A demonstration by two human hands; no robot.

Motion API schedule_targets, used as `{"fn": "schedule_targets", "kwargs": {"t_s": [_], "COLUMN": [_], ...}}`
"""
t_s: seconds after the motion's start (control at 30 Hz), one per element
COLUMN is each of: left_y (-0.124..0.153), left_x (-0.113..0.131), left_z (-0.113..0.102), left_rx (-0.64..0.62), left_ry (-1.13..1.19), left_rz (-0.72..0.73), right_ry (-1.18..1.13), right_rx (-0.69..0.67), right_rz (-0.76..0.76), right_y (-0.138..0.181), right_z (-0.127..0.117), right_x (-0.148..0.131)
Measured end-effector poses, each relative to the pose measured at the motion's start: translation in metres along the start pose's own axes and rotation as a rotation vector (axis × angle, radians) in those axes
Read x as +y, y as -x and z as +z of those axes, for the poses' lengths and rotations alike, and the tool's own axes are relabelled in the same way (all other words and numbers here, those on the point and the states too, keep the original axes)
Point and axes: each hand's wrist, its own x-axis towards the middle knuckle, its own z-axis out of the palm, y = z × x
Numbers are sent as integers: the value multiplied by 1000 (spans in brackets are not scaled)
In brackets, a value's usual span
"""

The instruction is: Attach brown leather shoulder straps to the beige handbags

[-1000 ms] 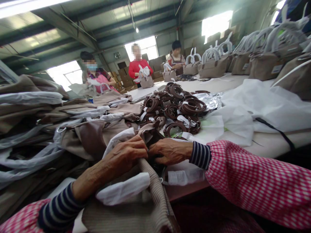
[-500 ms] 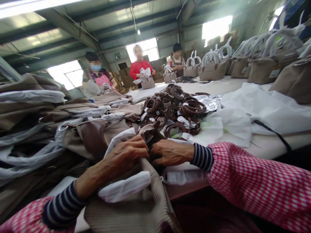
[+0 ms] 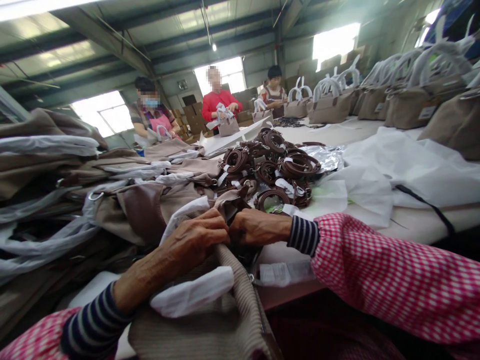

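A taupe handbag point(image 3: 187, 320) lies in front of me, its zipped mouth spread and its ribbed lining showing. White wrapping covers its handle point(image 3: 195, 291). My left hand point(image 3: 195, 235) is closed on the near edge of the bag's opening. At the mouth, my right hand point(image 3: 258, 226) is curled into a fist against the left fingers; its fingertips are hidden, and what they hold cannot be made out. Just beyond the hands lies a heap of coiled brown straps point(image 3: 270, 167) with metal clips.
Flat taupe bags point(image 3: 123, 210) with wrapped handles are piled at the left. Finished-looking bags point(image 3: 408, 105) stand in rows at the right. White sheets point(image 3: 412, 170) and a black cord point(image 3: 423, 202) lie on the table. Three people point(image 3: 221, 105) handle bags across the table.
My right hand has shifted slightly left, its fingers curling tighter toward the left hand. The left hand keeps its hold. Across the table, the co-workers' hands have moved a little.
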Motion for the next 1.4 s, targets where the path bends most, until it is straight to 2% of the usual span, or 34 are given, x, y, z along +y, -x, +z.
{"fn": "schedule_targets", "kwargs": {"t_s": [0.13,0.23,0.37,0.47,0.63,0.8,0.97,1.07,1.3,1.4], "left_y": [1,3,1,0,0,2,2,3,2,0], "left_x": [2,5,7,5,0,-1,-2,-2,-1,0], "left_z": [1,2,3,3,3,4,5,5,2,0], "left_rx": [12,14,25,12,-9,6,21,28,29,27], "left_ry": [-15,-22,-23,-18,-11,-8,8,19,-13,0], "left_rz": [-1,-19,-5,-5,-17,-24,-1,-8,-9,3], "right_ry": [226,418,495,444,378,317,363,346,-64,-123], "right_rx": [33,60,141,164,26,-39,58,78,257,271], "right_rz": [107,43,-46,-32,-34,17,-39,11,76,65], "right_y": [3,0,-2,1,8,6,8,8,5,10], "right_z": [7,17,29,30,18,11,15,17,25,24], "right_x": [-11,-13,-3,0,-10,-11,-10,-10,5,8]}}
